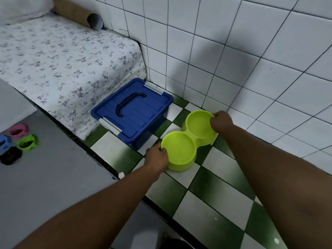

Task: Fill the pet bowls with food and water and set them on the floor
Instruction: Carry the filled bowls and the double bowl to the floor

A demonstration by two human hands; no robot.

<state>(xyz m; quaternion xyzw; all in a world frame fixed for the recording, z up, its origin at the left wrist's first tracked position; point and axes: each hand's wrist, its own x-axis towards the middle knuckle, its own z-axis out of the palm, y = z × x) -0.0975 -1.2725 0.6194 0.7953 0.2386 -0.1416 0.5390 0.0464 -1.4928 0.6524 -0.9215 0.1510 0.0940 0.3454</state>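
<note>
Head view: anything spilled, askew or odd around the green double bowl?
Nothing spilled or damaged. The double bowl sits level on the checkered floor, left hand and right hand gripping opposite rims. One oddity: neither well shows food.

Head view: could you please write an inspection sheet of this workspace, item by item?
Surface: green-and-white checkered floor.
Job's things: lime double bowl low at the floor near the wall corner; no food seen in either well, water cannot be told. Four small coloured bowls with dark contents on the grey table.
Clutter: closed blue storage box beside the double bowl.
Grippers: left hand grips the near rim; right hand grips the far rim.
Cables: nothing seen.
Surroundings: white tiled wall, mattress with flowered sheet, cardboard tube.
</note>
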